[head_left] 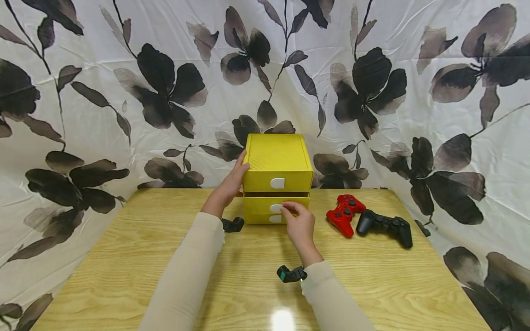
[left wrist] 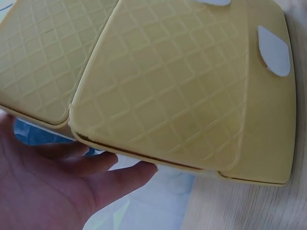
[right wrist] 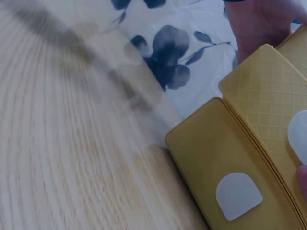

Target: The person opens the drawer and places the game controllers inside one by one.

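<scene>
A yellow drawer box (head_left: pixel 278 154) stands at the far side of the table, with white tabs on its drawer fronts. The middle drawer (head_left: pixel 258 203) sticks out a little, and a dark gap shows above it. My right hand (head_left: pixel 300 227) pinches that drawer's white tab (head_left: pixel 276 208) between thumb and fingers; only a fingertip (right wrist: pixel 302 179) shows in the right wrist view. Against the box's left side rests my left hand (head_left: pixel 227 186), and in the left wrist view its fingers (left wrist: pixel 122 181) lie extended along the waffle-patterned side. The drawer's contents are hidden.
Right of the box lie a red game controller (head_left: pixel 345 215) and a black game controller (head_left: pixel 385 227), touching or nearly so. A floral cloth (head_left: pixel 265 69) hangs close behind the wooden table (head_left: pixel 165 239). Black straps (head_left: pixel 291 274) hang at both wrists.
</scene>
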The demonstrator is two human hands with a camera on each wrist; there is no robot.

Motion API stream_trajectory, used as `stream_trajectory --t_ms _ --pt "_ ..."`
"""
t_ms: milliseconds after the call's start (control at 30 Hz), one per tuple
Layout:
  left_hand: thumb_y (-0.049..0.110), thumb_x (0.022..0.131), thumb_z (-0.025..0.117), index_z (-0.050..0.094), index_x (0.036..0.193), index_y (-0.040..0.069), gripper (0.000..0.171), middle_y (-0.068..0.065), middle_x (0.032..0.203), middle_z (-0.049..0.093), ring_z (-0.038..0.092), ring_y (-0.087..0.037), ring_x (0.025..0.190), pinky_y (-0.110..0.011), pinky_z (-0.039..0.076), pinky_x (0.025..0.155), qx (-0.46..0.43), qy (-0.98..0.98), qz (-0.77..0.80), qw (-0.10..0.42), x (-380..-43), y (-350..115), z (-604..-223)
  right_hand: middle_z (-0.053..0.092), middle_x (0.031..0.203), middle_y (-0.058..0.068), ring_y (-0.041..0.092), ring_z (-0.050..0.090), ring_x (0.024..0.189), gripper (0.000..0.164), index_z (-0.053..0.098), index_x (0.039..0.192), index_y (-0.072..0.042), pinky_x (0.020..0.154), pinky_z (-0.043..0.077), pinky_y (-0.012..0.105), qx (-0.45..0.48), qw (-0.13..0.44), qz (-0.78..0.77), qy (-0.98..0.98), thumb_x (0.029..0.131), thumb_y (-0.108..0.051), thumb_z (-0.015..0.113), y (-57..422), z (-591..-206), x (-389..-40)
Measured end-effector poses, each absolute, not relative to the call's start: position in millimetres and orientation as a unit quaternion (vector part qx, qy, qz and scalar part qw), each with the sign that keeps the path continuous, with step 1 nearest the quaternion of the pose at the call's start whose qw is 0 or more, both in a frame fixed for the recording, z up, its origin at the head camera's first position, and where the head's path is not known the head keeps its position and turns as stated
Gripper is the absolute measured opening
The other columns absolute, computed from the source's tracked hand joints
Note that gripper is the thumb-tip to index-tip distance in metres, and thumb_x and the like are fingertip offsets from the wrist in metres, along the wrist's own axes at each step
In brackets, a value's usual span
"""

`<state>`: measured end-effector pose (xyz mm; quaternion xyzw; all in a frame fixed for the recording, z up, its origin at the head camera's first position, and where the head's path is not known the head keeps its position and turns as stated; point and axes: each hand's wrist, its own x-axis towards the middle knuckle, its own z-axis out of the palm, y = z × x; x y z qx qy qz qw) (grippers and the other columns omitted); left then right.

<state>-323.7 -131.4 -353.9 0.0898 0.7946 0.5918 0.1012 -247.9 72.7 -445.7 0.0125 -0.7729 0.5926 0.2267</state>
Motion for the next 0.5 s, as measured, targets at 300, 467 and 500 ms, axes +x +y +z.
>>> stream_trajectory --t_ms 300,467,500 --pt "0.063 0.098 0.029 -0.007 0.148 0.057 0.062 0.009 0.163 -0.011 0.014 -0.046 0.147 -0.072 0.030 0.104 0.100 0.787 0.597 0.125 -323 -137 -351 0.075 0.097 0.004 0.019 0.069 0.092 0.011 0.076 0.097 -0.013 0.071 0.053 0.025 0.015 0.217 0.591 -0.776 0.086 -0.017 0.074 74 -444 -242" --pt "0.056 0.100 0.031 -0.008 0.150 0.052 0.063 0.005 0.163 -0.015 0.009 -0.050 0.146 -0.073 0.027 0.104 0.110 0.772 0.608 0.146 -315 -138 -340 0.075 0.097 0.004 0.018 0.069 0.092 0.011 0.076 0.096 -0.012 0.075 0.056 0.027 0.021 0.214 0.592 -0.777 0.086 -0.015 0.074 75 -445 -240" --pt "0.055 0.101 0.031 -0.009 0.150 0.050 0.063 0.004 0.163 -0.015 0.008 -0.050 0.146 -0.074 0.027 0.104 0.112 0.771 0.609 0.150 -312 -138 -337 0.075 0.096 0.004 0.018 0.069 0.092 0.011 0.076 0.096 -0.012 0.076 0.057 0.027 0.021 0.213 0.591 -0.778 0.086 -0.015 0.074 75 -445 -240"
